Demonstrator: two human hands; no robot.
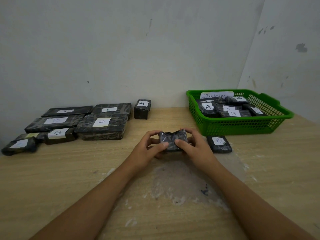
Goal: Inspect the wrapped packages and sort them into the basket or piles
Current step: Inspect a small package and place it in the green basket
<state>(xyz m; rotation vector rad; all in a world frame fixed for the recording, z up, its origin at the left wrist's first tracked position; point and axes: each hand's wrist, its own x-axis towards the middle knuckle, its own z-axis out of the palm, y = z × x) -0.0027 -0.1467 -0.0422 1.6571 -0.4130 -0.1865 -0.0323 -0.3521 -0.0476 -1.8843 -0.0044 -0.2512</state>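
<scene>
Both forearms run up from the near edge of the surface (69, 170) and meet at mid-table, where I see the left hand (149, 146) and right hand (194, 144) gripping one small wrapped package (173, 140) between them. Fingers curl over its far edge and the thumbs press on the near face. It sits dead centre, its long axis running left to right across my view, one hand on each end. No label shows on the face turned toward me, so I cannot read its letter; my guess is the inspection is under way.

From here the choice is sideways. The green basket (242, 127), with a paper sign at its back and several A packages inside, stands to the right and a little further back, nearer the right hand. A lone B package (219, 144) lies just in front of the basket, close beside the right hand. The piles (78, 122) of A and B packages sit well apart to the left along the wall (121, 49), nearer the left hand, and a small upright A package (142, 109) stands straight behind the held one.
</scene>
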